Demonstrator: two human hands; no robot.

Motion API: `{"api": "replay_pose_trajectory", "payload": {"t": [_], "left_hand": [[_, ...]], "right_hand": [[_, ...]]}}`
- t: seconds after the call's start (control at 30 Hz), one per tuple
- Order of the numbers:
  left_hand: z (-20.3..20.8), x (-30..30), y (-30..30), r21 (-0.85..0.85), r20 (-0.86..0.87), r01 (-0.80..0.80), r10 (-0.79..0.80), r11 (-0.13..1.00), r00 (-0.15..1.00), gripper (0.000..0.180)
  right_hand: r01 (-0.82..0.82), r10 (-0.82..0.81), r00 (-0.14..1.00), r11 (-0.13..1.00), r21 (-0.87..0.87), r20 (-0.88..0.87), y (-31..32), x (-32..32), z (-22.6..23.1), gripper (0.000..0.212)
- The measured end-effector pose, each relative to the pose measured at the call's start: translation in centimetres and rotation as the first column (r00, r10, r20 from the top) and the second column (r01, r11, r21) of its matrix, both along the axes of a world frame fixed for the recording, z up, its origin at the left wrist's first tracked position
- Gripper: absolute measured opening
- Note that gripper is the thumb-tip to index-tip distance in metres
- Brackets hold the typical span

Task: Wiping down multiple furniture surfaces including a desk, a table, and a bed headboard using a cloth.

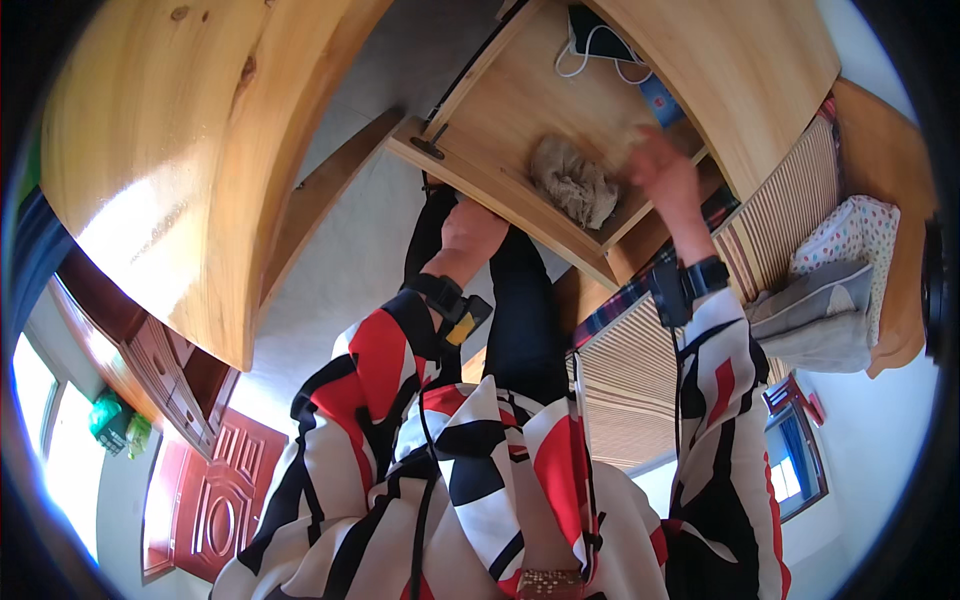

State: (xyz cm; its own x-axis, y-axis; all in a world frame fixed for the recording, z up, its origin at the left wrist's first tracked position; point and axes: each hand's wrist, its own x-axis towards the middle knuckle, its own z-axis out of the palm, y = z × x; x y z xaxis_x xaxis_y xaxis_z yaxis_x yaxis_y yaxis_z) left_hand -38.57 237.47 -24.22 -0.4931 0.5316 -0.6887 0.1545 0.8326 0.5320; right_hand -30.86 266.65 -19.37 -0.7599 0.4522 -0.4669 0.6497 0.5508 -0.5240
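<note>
A pale wooden drawer (500, 185) is pulled out in front of me. My left hand (474, 232) is against the outer side of its front panel, with the fingers out of sight. My right hand (664, 172) is over the drawer's right side and smeared by motion, so its fingers cannot be made out. Close to its left, a crumpled beige-grey cloth (574, 180) lies in the drawer's front right corner. Farther back in the drawer are a dark item with white cords (600, 42) and a small blue packet (658, 100).
A curved wooden tabletop (190, 130) fills the upper left, and another wooden surface (735, 80) overhangs the drawer's right side. To the right is a striped bench cover (775, 215) with a grey cloth item (820, 315) on it. A reddish door (225, 495) stands at lower left.
</note>
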Motion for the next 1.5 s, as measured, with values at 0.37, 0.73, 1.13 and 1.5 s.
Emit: {"api": "replay_pose_trajectory", "payload": {"t": [0.37,0.73,1.13,1.5], "left_hand": [[-0.2,0.4,0.2,0.105,-0.076,-0.019,0.027,0.994,0.997,0.032],[-1.7,0.2,-1.8,0.075,-0.103,0.026,-0.019,0.997,0.995,0.033],[2.9,-2.1,2.9,0.011,0.085,-0.167,0.166,0.986,0.982,0.035],[-4.5,-2.2,4.3,0.166,-0.309,0.271,-0.211,0.948,0.927,0.032]], "right_hand": [[-0.281,0.113,0.945,0.762,0.583,0.307,5.5,-1.6,-7.4,0.048],[-0.316,0.163,0.935,0.785,0.532,0.315,-0.8,-3.6,-3.3,0.048],[-0.543,0.543,0.839,0.839,0.012,0.022,-6.1,-1.1,-0.8,0.049],[0.305,-0.078,0.942,0.6,-0.74,0.325,-1.5,-1.8,8.1,0.051]]}}
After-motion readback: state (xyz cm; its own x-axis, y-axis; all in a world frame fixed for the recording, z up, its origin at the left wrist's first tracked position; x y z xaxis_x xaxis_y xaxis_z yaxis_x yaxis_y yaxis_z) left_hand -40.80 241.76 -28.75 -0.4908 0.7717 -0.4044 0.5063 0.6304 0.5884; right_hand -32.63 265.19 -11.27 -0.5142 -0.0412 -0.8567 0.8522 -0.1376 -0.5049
